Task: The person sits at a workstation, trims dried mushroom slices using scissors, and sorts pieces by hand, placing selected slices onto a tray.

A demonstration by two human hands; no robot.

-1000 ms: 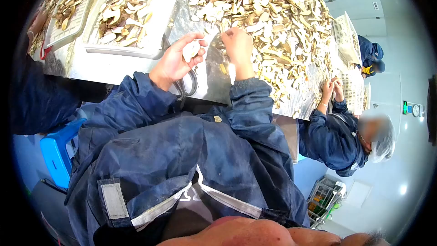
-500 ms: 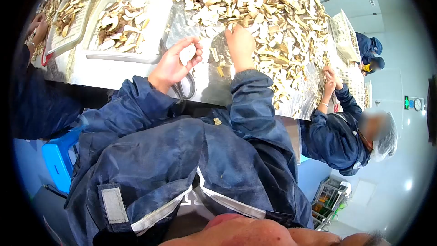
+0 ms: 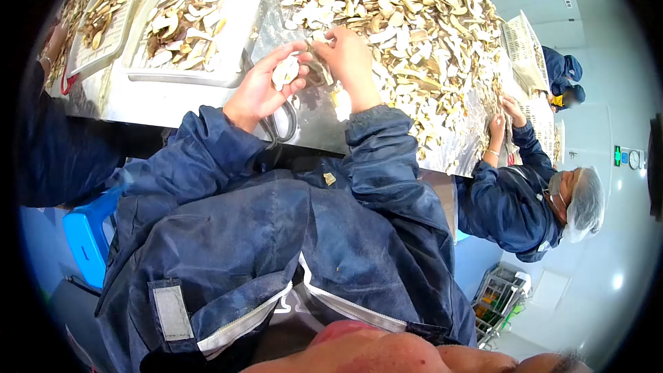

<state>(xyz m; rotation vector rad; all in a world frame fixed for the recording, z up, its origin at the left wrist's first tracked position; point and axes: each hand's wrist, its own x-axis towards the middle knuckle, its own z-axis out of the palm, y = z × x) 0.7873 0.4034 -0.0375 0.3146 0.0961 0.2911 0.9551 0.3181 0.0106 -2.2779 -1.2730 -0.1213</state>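
Note:
My left hand [image 3: 257, 90] is turned palm up, its fingers curled around pale mushroom slices [image 3: 285, 72]. Close beside it, my right hand [image 3: 351, 62] has its fingers pinched together on a brownish mushroom slice [image 3: 318, 70], partly hidden by the fingers. Both hands are over the metal table, in front of a large heap of dried-looking mushroom slices [image 3: 421, 41]. Under my left wrist lie dark looped handles [image 3: 284, 126], like those of scissors.
A white tray [image 3: 186, 79] with mushroom slices stands to the left, with another tray [image 3: 88, 62] beyond it. Co-workers in blue sit at both sides; the right one [image 3: 507, 211] has hands at the heap. Cream baskets [image 3: 519, 52] line the right edge. A blue stool [image 3: 86, 245] is at lower left.
My right hand has drawn back from the heap toward my left hand and has a slice at its fingertips. My left hand still holds pale slices, more of them showing now.

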